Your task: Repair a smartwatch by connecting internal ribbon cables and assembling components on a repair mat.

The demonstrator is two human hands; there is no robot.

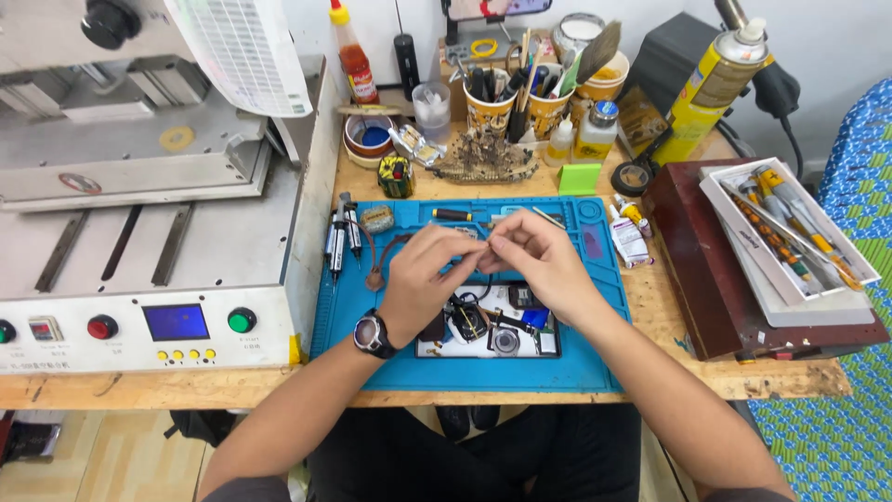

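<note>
Over the blue work mat [567, 367], my left hand [423, 274] and my right hand [536, 256] meet with fingertips pinched together on a small dark part [482, 259] held between them. A black watch [373, 335] is on my left wrist. Directly under my hands lies an opened phone [488, 325] with its circuit parts and camera module showing. A brown strap [376, 260] lies on the mat left of my left hand.
A grey machine [139, 214] with buttons and a small screen fills the left. Cups of brushes and tools [520, 98], bottles, a spray can [711, 88] and tape rolls line the back. A white tray of screwdrivers [790, 232] rests on a dark red box at the right.
</note>
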